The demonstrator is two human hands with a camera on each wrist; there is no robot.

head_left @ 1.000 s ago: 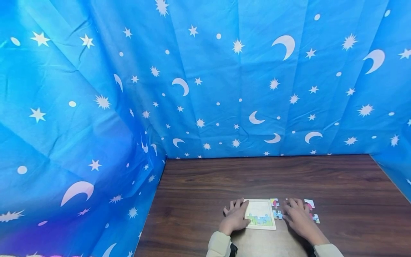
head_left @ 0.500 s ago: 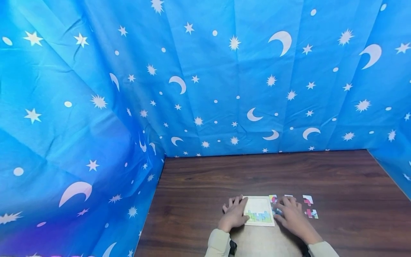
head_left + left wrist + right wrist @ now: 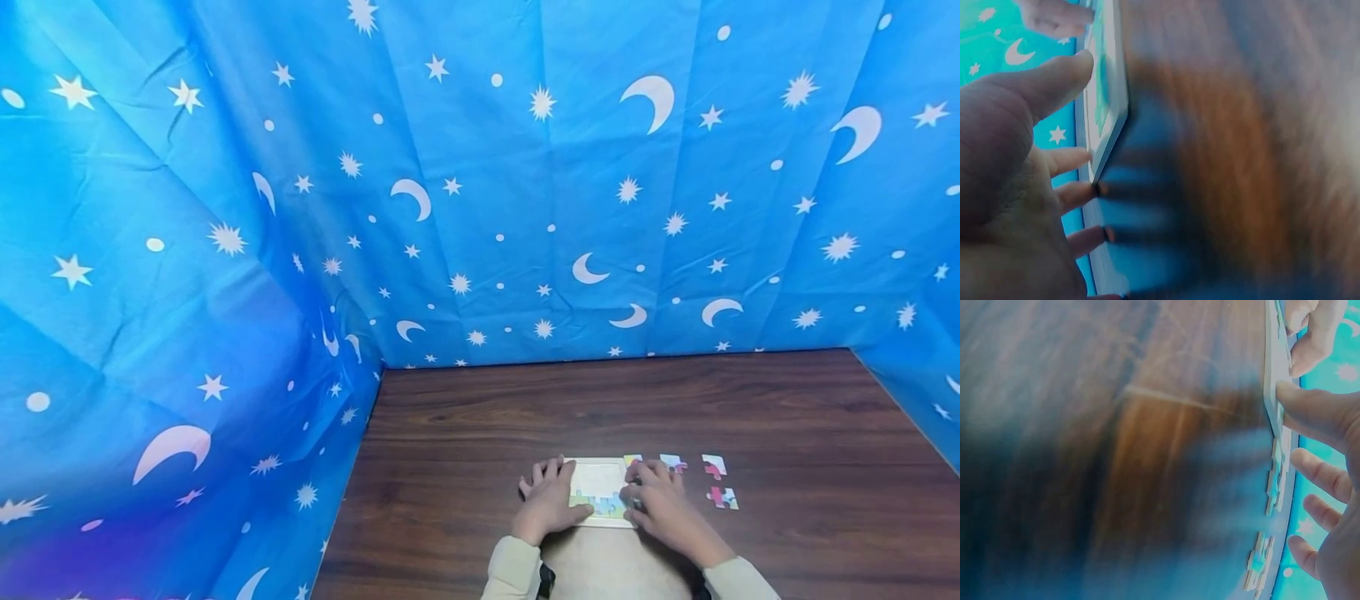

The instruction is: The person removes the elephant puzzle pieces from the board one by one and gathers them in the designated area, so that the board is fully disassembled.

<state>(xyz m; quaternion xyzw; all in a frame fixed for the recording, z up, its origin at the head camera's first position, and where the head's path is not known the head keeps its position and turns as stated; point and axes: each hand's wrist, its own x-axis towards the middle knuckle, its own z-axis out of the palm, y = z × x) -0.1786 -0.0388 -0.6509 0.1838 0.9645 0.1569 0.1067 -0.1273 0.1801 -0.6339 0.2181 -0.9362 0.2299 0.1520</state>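
A shallow pale puzzle tray [image 3: 597, 477] lies on the table, with a row of joined blue-green puzzle pieces [image 3: 602, 506] along its near side. My left hand [image 3: 550, 504] rests at the tray's left side, thumb over the near left part, fingers spread along the rim. At the tray's right rim is my right hand [image 3: 666, 510], fingertips bent down over the edge. In the right wrist view its thumb [image 3: 1310, 407] touches the tray's side. The right fingertips hide whether a piece sits between them.
Loose puzzle pieces lie right of the tray: a yellow-and-red piece [image 3: 633, 458] partly behind the right fingers, a pale piece [image 3: 671, 462], a white-and-red piece [image 3: 714, 466] and a red-and-blue piece [image 3: 723, 498]. A blue star-and-moon cloth [image 3: 517, 208] hangs behind the table [image 3: 480, 425].
My right hand has moved left from over the loose pieces to the tray's right rim, uncovering pieces behind it. The left hand stays at the tray, its thumb slightly further in.
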